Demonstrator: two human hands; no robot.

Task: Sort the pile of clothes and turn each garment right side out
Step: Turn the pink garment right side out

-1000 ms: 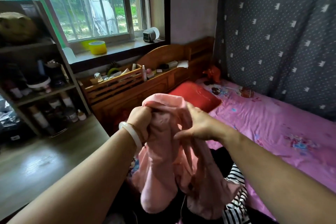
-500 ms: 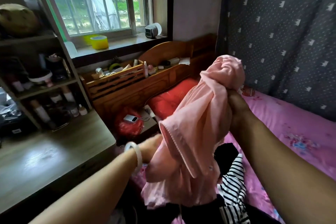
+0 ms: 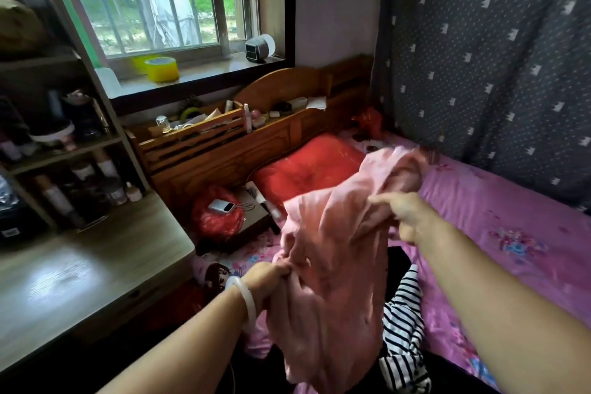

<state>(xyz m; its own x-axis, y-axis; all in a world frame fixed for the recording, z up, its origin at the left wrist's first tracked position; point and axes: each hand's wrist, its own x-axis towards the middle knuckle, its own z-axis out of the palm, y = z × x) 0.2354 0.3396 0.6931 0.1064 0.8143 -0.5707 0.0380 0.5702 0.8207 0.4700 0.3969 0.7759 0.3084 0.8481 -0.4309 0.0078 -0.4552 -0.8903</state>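
Nearest, a black-and-white striped garment [image 3: 403, 329] lies crumpled on the pink bed sheet [image 3: 511, 227], just right of the hanging pink garment [image 3: 335, 253], with dark clothes [image 3: 398, 261] of the pile beside it. The left hand [image 3: 271, 281], a pale bangle [image 3: 248, 301] on its wrist, has its fingers [image 3: 284, 270] curled tight round a bunch of the pink garment's left edge. The right hand [image 3: 407, 217], higher and farther out, grips the cloth's upper part with closed fingers and holds it stretched above the bed, and beyond stand a red pillow [image 3: 307, 169], the wooden headboard [image 3: 256, 150] and the barred window [image 3: 160, 0].
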